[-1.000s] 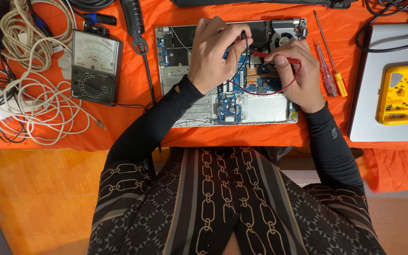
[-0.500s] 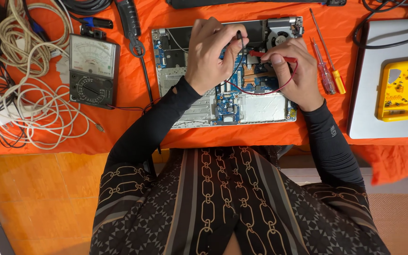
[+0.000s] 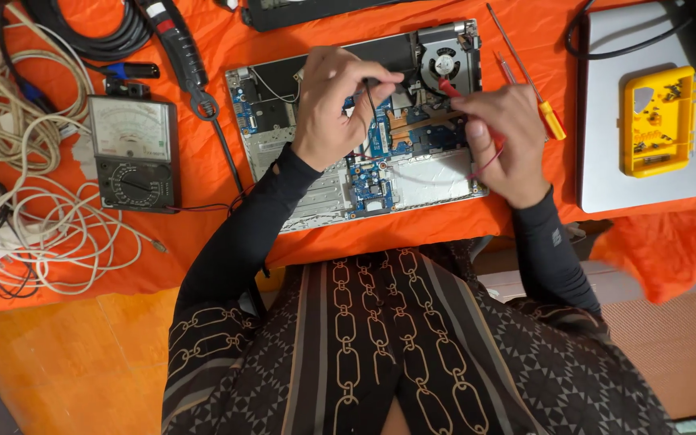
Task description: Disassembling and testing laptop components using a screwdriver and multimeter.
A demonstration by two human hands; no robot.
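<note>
An opened laptop base [image 3: 412, 181] lies on the orange cloth, its blue circuit board [image 3: 372, 177] and round fan [image 3: 445, 60] exposed. My left hand [image 3: 333, 105] pinches a thin black probe [image 3: 369, 101] whose tip points down at the board. My right hand [image 3: 497, 137] grips a red probe [image 3: 448, 86] aimed at the copper area near the fan; its red lead [image 3: 489, 161] loops under the hand. Both probe tips sit over the board, close together.
An analog multimeter [image 3: 132, 153] lies left of the laptop, beside tangled white cables [image 3: 34, 225]. Two screwdrivers [image 3: 537, 97] rest right of the fan. A yellow parts tray [image 3: 658, 121] sits on a grey laptop lid [image 3: 606, 181]. Black cable [image 3: 114, 36] lies at the top left.
My right hand has shifted slightly up toward the fan with the red probe. My left hand stays over the board with the black probe. The view has shifted a little.
</note>
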